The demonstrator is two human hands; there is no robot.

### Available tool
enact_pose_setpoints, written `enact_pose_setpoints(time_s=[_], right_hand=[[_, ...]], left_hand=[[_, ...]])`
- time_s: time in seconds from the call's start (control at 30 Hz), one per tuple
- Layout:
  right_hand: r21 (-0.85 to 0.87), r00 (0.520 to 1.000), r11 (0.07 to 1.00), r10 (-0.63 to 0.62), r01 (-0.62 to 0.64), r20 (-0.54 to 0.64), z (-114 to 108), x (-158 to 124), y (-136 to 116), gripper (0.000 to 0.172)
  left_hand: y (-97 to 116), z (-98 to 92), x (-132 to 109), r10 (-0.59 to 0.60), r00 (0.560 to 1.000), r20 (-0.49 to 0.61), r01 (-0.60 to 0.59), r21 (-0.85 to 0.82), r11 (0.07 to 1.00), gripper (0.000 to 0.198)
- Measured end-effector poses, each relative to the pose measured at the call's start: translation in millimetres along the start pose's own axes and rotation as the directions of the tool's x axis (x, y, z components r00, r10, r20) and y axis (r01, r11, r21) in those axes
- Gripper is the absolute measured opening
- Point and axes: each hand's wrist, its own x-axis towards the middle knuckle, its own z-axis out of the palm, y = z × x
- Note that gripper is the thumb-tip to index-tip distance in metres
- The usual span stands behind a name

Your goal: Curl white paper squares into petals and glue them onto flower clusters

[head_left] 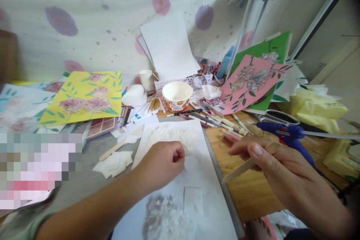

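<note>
My left hand (163, 163) rests as a closed fist on a white sheet (197, 180) that carries a patch of crumpled white tissue (174, 134). What the fist holds, if anything, is hidden. To the right, above the wooden board (253, 191), my right hand (281, 172) pinches a flat wooden stick (242, 168), which points down and to the left. A blue glue gun (289, 135) lies just behind that hand.
A paper bowl (177, 95) and a small cup (146, 79) stand at the back among several pens (219, 120). Flower pictures on yellow (87, 97) and pink (247, 82) card lie left and right. Tissue scraps (114, 163) and another stick (112, 150) lie at the left. Yellow bags (323, 110) sit far right.
</note>
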Motion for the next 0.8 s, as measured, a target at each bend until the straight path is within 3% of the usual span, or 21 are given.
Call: enact_pose_setpoints(time_s=[0.2, 0.43, 0.67, 0.8], right_hand=[[-0.043, 0.976, 0.993, -0.099, 0.109, 0.197, 22, -5, 2, 0.02], [-0.168, 0.947, 0.957, -0.188, 0.236, 0.259, 41, -8, 20, 0.018], [-0.256, 0.909, 0.886, -0.32, 0.387, 0.267, 46, -12, 20, 0.025], [-0.298, 0.847, 0.813, -0.385, 0.499, 0.367, 52, -15, 18, 0.021]], left_hand=[[5, 1.1, 0, 0.117, 0.992, -0.037, -0.106, 0.235, 0.966, 0.012], [4, 3.8, 2, 0.145, 0.989, -0.035, -0.131, 0.261, 0.956, 0.009], [0, 2.9, 0, 0.213, 0.977, -0.03, -0.195, 0.288, 0.938, 0.009], [-1, 1.1, 1, 0.321, 0.947, 0.006, -0.307, 0.31, 0.9, 0.021]])
